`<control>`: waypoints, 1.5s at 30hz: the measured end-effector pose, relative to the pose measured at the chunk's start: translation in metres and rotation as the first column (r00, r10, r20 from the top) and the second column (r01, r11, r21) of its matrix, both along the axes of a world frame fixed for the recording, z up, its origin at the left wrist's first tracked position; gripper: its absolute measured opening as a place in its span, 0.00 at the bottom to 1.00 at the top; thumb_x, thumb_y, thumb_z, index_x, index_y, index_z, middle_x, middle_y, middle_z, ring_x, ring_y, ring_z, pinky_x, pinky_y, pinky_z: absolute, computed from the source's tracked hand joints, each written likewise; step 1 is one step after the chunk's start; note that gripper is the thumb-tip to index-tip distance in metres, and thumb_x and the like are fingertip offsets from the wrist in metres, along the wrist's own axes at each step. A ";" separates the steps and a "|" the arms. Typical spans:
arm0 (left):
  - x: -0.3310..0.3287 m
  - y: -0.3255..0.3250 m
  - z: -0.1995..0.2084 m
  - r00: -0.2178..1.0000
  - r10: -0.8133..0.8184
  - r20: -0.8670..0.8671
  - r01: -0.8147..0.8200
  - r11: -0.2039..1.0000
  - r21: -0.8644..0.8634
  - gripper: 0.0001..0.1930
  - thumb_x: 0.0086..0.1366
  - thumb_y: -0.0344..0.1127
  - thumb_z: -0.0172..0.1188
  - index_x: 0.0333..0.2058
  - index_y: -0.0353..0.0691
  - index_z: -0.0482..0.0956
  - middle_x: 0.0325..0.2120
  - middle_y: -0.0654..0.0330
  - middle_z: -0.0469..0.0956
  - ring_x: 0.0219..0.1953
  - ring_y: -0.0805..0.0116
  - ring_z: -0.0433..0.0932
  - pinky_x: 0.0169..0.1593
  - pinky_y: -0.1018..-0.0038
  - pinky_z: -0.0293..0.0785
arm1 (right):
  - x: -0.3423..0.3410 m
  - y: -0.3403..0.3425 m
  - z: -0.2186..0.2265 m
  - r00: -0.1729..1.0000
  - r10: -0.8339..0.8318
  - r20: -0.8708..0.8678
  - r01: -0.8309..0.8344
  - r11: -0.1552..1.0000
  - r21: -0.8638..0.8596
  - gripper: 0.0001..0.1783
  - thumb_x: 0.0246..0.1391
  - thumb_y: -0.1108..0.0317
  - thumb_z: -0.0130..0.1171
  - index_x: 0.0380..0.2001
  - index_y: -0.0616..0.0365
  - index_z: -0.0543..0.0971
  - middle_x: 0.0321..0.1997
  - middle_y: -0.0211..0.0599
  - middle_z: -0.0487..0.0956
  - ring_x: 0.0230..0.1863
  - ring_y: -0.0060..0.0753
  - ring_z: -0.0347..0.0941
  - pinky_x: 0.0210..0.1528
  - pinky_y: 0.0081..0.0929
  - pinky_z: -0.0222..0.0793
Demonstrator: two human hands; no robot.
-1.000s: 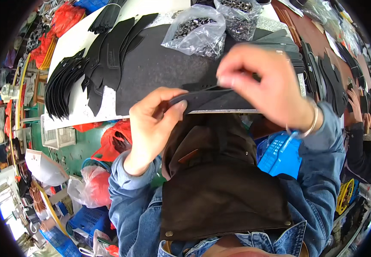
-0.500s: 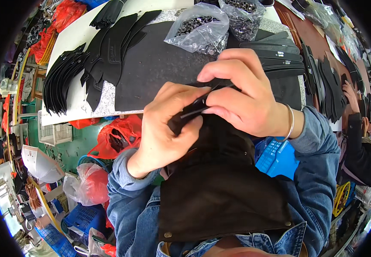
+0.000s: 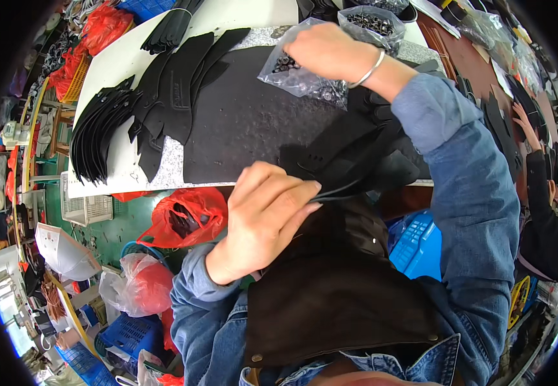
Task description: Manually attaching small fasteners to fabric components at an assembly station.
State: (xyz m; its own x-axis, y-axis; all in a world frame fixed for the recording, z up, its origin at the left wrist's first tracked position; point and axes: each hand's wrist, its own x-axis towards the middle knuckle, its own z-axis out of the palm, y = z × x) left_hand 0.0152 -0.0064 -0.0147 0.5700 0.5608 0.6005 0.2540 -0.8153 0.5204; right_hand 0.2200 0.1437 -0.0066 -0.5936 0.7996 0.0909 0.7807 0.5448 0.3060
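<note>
My left hand (image 3: pixel 267 220), in front of the table's near edge, pinches the edge of a flat, black leather-like piece (image 3: pixel 334 151) between thumb and fingers. The piece stretches right over the table edge and has a few small holes in it. Up at the back, my right hand (image 3: pixel 327 53) reaches into the mouth of a clear plastic bag (image 3: pixel 308 83) of small dark metal fasteners. Its fingers are bent together and their tips are hidden by the hand and the bag. Further fasteners (image 3: pixel 285 63) show beside the fingers.
A black mat (image 3: pixel 234 122) covers the table's middle. Stacks of black cut pieces (image 3: pixel 102 132) fan out at left. A second bag of fasteners (image 3: pixel 372 26) stands at the back. Below are a red bag (image 3: pixel 186 219) and a blue basket (image 3: pixel 417 244). Another person's arm (image 3: pixel 536 167) is at far right.
My right hand has let go of the black piece and moved up into the bag. My left hand has moved slightly down and right, still holding the piece, which now spreads flatter to the right.
</note>
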 end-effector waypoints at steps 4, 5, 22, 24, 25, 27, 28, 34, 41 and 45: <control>-0.003 0.001 -0.004 1.000 -0.013 0.015 0.013 1.000 -0.016 0.19 0.36 0.26 0.68 0.32 0.35 0.78 0.28 0.60 0.75 0.29 0.63 0.69 0.32 0.70 0.66 | 0.001 0.012 -0.016 0.987 0.124 -0.098 -0.115 0.989 0.093 0.06 0.40 0.72 0.54 0.24 0.59 0.78 0.22 0.42 0.77 0.28 0.41 0.77 0.28 0.33 0.72; -0.003 0.001 -0.005 1.000 -0.010 0.017 0.010 1.000 -0.018 0.19 0.36 0.26 0.68 0.32 0.35 0.78 0.28 0.60 0.75 0.29 0.63 0.69 0.32 0.70 0.66 | 0.003 0.012 -0.020 0.987 0.127 -0.096 -0.118 0.989 0.090 0.06 0.40 0.72 0.54 0.24 0.59 0.78 0.22 0.42 0.77 0.28 0.41 0.77 0.28 0.33 0.72; 0.005 0.007 -0.001 0.962 0.067 0.264 -0.096 0.990 0.100 0.19 0.37 0.21 0.70 0.30 0.35 0.72 0.26 0.57 0.72 0.26 0.61 0.73 0.27 0.71 0.70 | -0.020 -0.131 0.023 0.406 -0.286 -0.868 -0.444 0.768 -0.461 0.08 0.47 0.70 0.57 0.24 0.65 0.76 0.22 0.45 0.72 0.25 0.49 0.70 0.27 0.34 0.65; 0.007 0.005 0.001 0.958 0.070 0.278 -0.099 0.991 0.090 0.19 0.37 0.21 0.70 0.30 0.34 0.72 0.25 0.56 0.72 0.25 0.61 0.73 0.27 0.71 0.70 | -0.021 -0.135 0.020 0.370 -0.203 -0.907 -0.428 0.829 -0.360 0.08 0.48 0.70 0.56 0.24 0.65 0.75 0.22 0.45 0.72 0.24 0.48 0.70 0.26 0.35 0.64; 0.007 0.005 0.002 0.959 0.071 0.275 -0.099 0.991 0.091 0.19 0.37 0.21 0.70 0.30 0.34 0.72 0.25 0.56 0.72 0.25 0.61 0.73 0.27 0.71 0.70 | -0.022 -0.136 0.020 0.367 -0.202 -0.908 -0.430 0.829 -0.358 0.08 0.48 0.70 0.56 0.24 0.65 0.75 0.22 0.45 0.72 0.24 0.48 0.70 0.26 0.35 0.64; 0.008 0.004 0.004 0.964 0.065 0.258 -0.091 0.992 0.089 0.19 0.36 0.20 0.70 0.30 0.34 0.73 0.25 0.56 0.72 0.25 0.62 0.73 0.27 0.71 0.70 | -0.022 -0.138 0.020 0.352 -0.115 -0.929 -0.429 0.862 -0.269 0.07 0.48 0.70 0.56 0.24 0.64 0.75 0.23 0.43 0.72 0.25 0.47 0.70 0.26 0.35 0.64; 0.008 0.002 0.005 0.964 0.064 0.258 -0.090 0.992 0.090 0.19 0.36 0.20 0.70 0.30 0.34 0.73 0.25 0.56 0.72 0.25 0.62 0.73 0.27 0.71 0.70 | -0.022 -0.140 0.020 0.351 -0.114 -0.930 -0.428 0.863 -0.267 0.07 0.48 0.70 0.56 0.24 0.64 0.75 0.23 0.43 0.72 0.25 0.47 0.70 0.26 0.35 0.64; 0.004 -0.005 0.010 0.968 0.135 0.211 -0.113 0.987 -0.115 0.15 0.38 0.19 0.68 0.27 0.34 0.73 0.24 0.56 0.74 0.24 0.64 0.73 0.26 0.74 0.70 | -0.019 -0.152 0.021 0.430 0.221 -0.876 -0.456 0.890 0.001 0.16 0.41 0.60 0.63 0.25 0.61 0.70 0.26 0.37 0.64 0.25 0.40 0.66 0.26 0.30 0.64; 0.005 -0.009 0.012 0.957 0.126 0.263 -0.075 0.978 -0.195 0.14 0.40 0.18 0.66 0.28 0.34 0.74 0.24 0.56 0.75 0.24 0.65 0.74 0.27 0.75 0.70 | -0.020 -0.155 0.018 0.507 0.371 -0.778 -0.415 0.896 0.157 0.21 0.39 0.55 0.63 0.26 0.63 0.72 0.25 0.37 0.67 0.23 0.35 0.66 0.22 0.27 0.64; 0.006 -0.010 0.011 0.961 0.128 0.245 -0.079 0.976 -0.201 0.14 0.40 0.19 0.67 0.28 0.34 0.74 0.24 0.55 0.75 0.25 0.64 0.74 0.28 0.75 0.71 | -0.020 -0.155 0.016 0.501 0.393 -0.771 -0.420 0.890 0.180 0.21 0.39 0.55 0.63 0.25 0.63 0.72 0.25 0.36 0.66 0.23 0.36 0.65 0.21 0.27 0.63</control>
